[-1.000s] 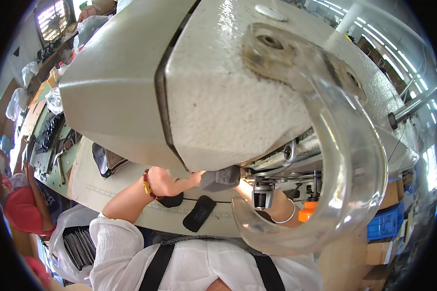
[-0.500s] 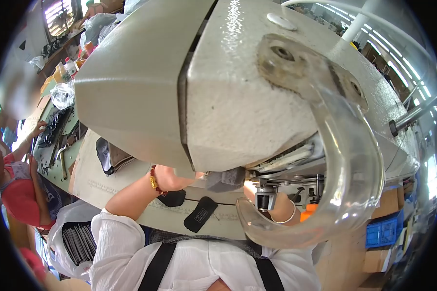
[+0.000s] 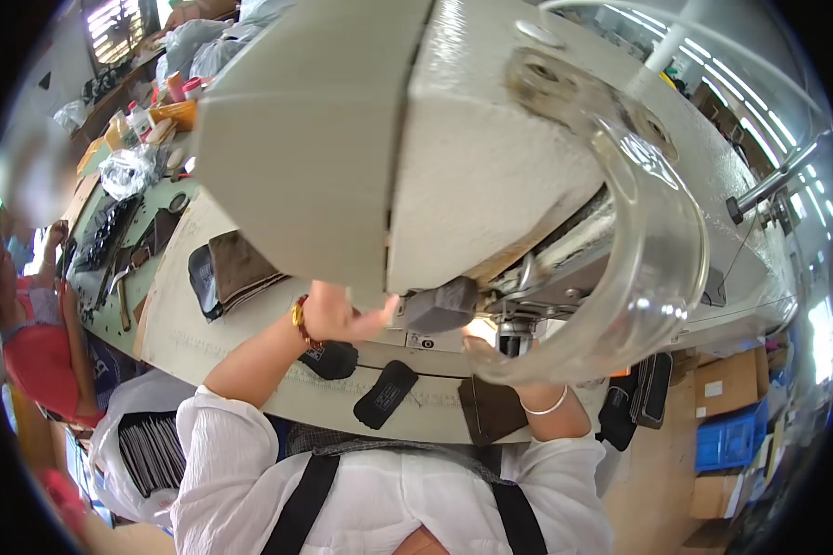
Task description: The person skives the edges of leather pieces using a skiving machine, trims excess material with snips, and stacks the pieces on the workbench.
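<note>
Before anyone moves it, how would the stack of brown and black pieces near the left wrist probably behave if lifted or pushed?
The stack would probably flop when lifted, since its layers look thin and cloth-like. Pushed sideways, it might fan apart: its edges look uneven and no tie shows. Lying flat, it seems unlikely to roll.

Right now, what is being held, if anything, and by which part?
The left hand looks open, apparently holding nothing. Whether the right hand holds anything cannot be told; the clear curved plastic guard obscures it.
</note>
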Action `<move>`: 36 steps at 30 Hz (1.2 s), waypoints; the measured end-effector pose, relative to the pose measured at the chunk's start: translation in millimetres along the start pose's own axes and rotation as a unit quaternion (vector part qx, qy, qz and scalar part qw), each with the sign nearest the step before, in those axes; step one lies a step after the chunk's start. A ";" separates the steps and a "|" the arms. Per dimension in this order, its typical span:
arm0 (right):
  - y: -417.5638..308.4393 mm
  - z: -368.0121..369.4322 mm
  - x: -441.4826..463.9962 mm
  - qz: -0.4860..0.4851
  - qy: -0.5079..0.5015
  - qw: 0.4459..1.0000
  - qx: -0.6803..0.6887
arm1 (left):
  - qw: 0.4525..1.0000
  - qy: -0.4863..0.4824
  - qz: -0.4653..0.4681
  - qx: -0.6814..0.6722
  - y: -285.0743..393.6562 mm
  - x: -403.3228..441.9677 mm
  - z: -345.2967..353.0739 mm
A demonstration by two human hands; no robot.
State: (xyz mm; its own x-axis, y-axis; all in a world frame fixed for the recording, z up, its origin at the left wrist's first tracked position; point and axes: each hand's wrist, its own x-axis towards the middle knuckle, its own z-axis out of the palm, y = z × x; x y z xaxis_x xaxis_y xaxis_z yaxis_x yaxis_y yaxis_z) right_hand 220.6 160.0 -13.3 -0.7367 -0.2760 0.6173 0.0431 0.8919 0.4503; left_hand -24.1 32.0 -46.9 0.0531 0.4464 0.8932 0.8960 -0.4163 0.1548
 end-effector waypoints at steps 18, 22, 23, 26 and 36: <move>-26.0 -59.4 -11.1 0.061 -0.222 0.917 0.326 | 0.763 0.110 -0.510 -0.382 -69.2 -12.8 -155.1; -23.5 -45.3 -45.8 0.165 -0.304 0.883 0.318 | 0.741 0.143 -0.577 -0.311 -85.9 -75.1 -199.4; -23.6 -40.7 -50.9 0.168 -0.304 0.881 0.321 | 0.740 0.140 -0.580 -0.310 -95.3 -90.5 -204.6; -23.0 -24.7 -65.9 0.199 -0.353 0.879 0.252 | 0.756 0.083 -0.624 -0.182 -115.1 -114.9 -207.5; -27.6 -21.1 -67.5 0.224 -0.342 0.875 0.259 | 0.954 -0.225 -0.157 0.119 22.3 -61.4 -137.4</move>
State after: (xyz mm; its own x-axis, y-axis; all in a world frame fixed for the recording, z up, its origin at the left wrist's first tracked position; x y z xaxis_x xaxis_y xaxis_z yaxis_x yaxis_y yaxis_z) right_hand 283.3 146.5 -53.8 -0.9633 0.2644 0.0473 0.2501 0.9472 -0.2006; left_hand -67.9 -113.5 -40.3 -0.0983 0.8368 0.5386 0.9710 -0.0380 0.2362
